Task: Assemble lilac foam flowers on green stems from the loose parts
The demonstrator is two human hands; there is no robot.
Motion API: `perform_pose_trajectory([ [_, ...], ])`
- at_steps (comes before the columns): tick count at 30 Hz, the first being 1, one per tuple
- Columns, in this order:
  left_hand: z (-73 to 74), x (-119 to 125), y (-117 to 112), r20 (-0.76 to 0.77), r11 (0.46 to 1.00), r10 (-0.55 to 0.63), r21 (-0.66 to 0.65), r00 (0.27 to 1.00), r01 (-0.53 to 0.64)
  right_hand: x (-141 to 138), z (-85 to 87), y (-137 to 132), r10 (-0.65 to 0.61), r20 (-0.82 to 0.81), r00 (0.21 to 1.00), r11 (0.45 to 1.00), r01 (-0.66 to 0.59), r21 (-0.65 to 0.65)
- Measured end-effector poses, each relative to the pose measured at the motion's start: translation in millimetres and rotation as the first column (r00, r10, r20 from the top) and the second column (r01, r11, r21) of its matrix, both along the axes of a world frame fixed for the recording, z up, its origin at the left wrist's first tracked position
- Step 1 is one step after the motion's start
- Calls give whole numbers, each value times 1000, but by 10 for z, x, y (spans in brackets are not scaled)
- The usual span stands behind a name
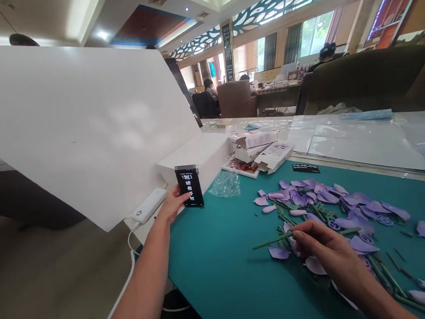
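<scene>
While the left hand (172, 205) grips a smartphone (189, 187) upright by the far corner of the teal work mat (216, 283), the right hand (330, 251) pinches a green flower stem (273, 240) just above scattered lilac petals (336, 213).

The left hand (172, 205) stands curled on its edge, while the right hand (326, 249) pinches, knuckles up.

Teal cutting mat (212, 283) covering the tabletop (269, 124): lilac foam petals (351, 212) and green stems (384, 278) scattered toward 3 o'clock; clear plastic bag (224, 184) and white cartons (256, 145) toward 12 o'clock.
</scene>
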State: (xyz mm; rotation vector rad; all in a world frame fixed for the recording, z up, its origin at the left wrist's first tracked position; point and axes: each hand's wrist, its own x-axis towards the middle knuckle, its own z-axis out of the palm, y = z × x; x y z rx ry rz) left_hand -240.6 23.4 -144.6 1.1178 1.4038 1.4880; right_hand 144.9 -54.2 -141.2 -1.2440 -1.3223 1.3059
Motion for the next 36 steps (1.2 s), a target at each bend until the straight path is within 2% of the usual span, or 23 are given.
perform_pose_trajectory([
  [4, -51, -26, 7, 62, 998, -62, -6, 996, 63, -52, -97, 1, 144, 40, 989, 989, -143, -21],
  [8, -92, -42, 9, 100, 996, -88, 1, 991, 88, -129, -133, -47, 311, 124, 942, 950, -307, -48],
  [12, -113, -58, -1, 122, 995, -104, 4, 987, 104, -195, -108, -118, 382, 216, 898, 924, -376, -73],
  [17, -136, -74, 9, 136, 992, -123, 2, 983, 124, -224, -73, -132, 428, 204, 880, 904, -412, -119],
  [22, -157, -93, 24, 136, 992, -122, -5, 983, 124, -233, -152, -123, 376, 131, 917, 924, -360, -130],
  [27, -156, -98, 28, 151, 993, -116, -16, 982, 120, -184, -296, -75, 207, 152, 966, 977, -195, -91],
  [31, -150, -95, 28, 165, 993, -110, -22, 980, 115, -89, -353, 2, 63, 143, 988, 997, -55, -54],
  [36, -146, -96, 32, 166, 993, -114, -22, 979, 119, -75, -353, 1, 36, 97, 995, 999, -33, -28],
])
